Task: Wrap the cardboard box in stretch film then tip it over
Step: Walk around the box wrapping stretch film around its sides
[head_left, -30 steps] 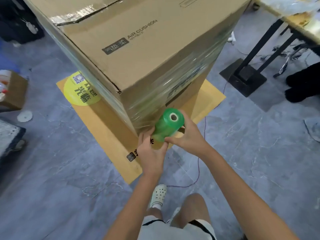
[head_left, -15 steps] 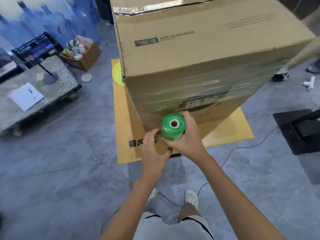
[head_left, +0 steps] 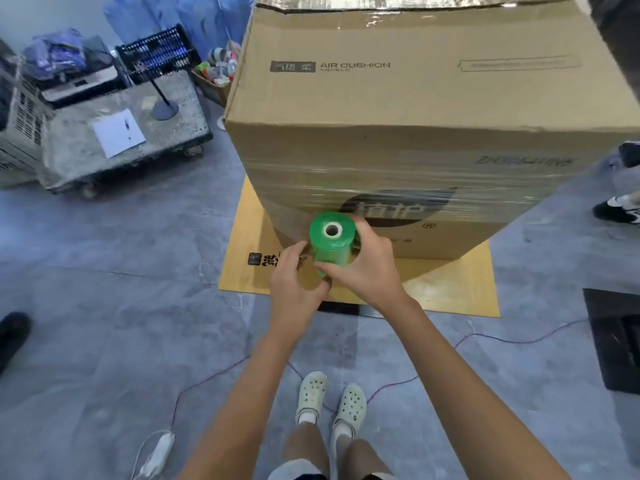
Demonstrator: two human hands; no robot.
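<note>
A tall cardboard box (head_left: 398, 109) marked AIR CUSHION stands upright on a flat yellow cardboard sheet (head_left: 450, 289). Clear stretch film bands its middle and lower side. I hold a green roll of stretch film (head_left: 331, 242) upright, close to the box's lower left corner. My right hand (head_left: 367, 268) grips the roll's side from the right. My left hand (head_left: 294, 282) is curled round the roll's lower end from the left; its fingertips are hidden behind the roll.
A low cart (head_left: 121, 140) with a white paper, a black crate (head_left: 156, 51) and clutter stands at the left. A thin cable (head_left: 485, 337) runs across the grey floor by my feet. Another person's shoes (head_left: 616, 209) are at the right, a black mat (head_left: 616, 337) below them.
I have walked round the box's corner with the roll in both hands, so the box's printed face is now in front of me. Both grips stay the same.
</note>
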